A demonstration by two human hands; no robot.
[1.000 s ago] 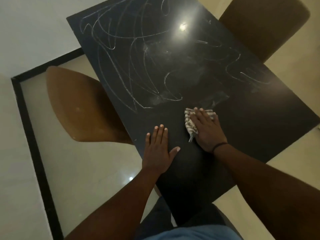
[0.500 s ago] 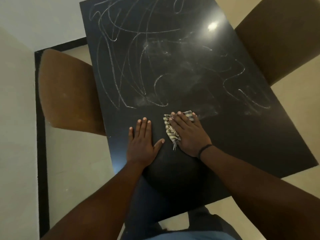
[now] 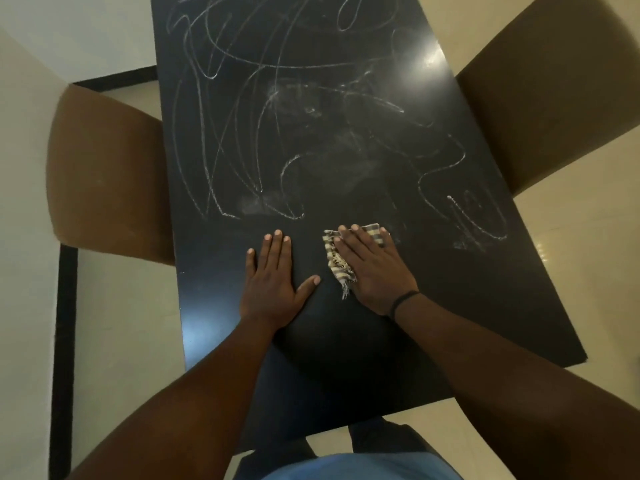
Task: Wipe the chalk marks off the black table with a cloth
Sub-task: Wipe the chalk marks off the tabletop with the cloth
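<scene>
The right hand [image 3: 375, 268] lies flat, fingers straight, pressing a checked cloth [image 3: 337, 261] onto the near half of the black table [image 3: 467, 306], the cloth's frayed edge showing beside the thumb and most of it seemingly hidden under the palm. The left hand [image 3: 272, 277] rests just beside it, spread flat on the bare tabletop and holding nothing. Chalk marks [image 3: 277, 133] loop and smear across the far part of the table, between two brown chairs [image 3: 107, 174].

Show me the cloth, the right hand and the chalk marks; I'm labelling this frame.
cloth [image 3: 335, 262]: head view, checked fabric left of the fingers.
right hand [image 3: 375, 268]: head view, back of hand.
chalk marks [image 3: 214, 194]: head view, a scribbled line.
</scene>
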